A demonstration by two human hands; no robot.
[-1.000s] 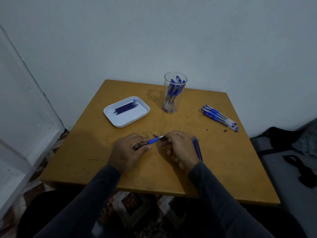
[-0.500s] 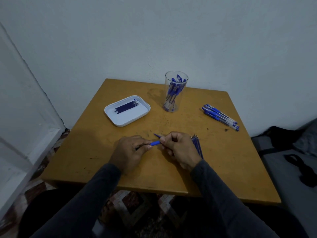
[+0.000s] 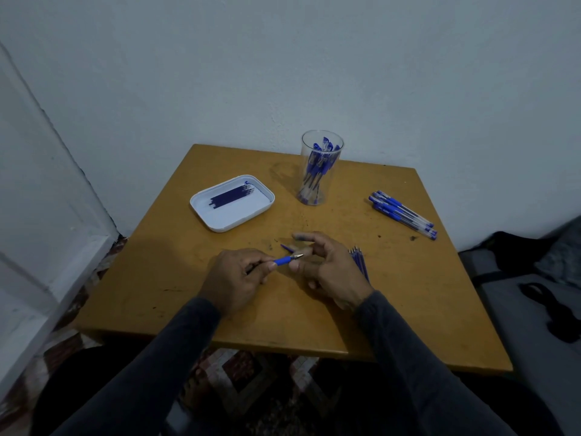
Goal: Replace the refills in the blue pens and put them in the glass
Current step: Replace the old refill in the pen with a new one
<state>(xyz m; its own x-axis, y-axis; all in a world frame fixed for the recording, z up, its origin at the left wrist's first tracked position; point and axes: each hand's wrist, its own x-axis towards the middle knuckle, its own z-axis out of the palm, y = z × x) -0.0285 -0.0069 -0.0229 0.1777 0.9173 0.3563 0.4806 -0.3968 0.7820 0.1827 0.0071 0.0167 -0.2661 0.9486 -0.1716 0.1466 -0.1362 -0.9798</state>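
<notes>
My left hand [image 3: 234, 275] grips a blue pen [image 3: 287, 259] by its barrel, with the blue grip and metal tip pointing right. My right hand [image 3: 328, 269] is just right of the tip with its fingers spread, holding nothing. A small blue pen part [image 3: 286, 247] lies on the table just behind the pen. A bundle of blue refills [image 3: 361, 262] lies beside my right hand, partly hidden by it. The clear glass [image 3: 320, 143] stands at the back with several blue pens in it.
A white tray [image 3: 220, 220] at the back left holds several dark refills [image 3: 232, 196]. Several capped blue pens [image 3: 402, 214] lie at the back right of the wooden table [image 3: 408, 294]. A wall is behind, and a dark bag sits off the right edge.
My right hand has let go of the pen's tip and spread its fingers. My left hand still holds the pen in about the same place.
</notes>
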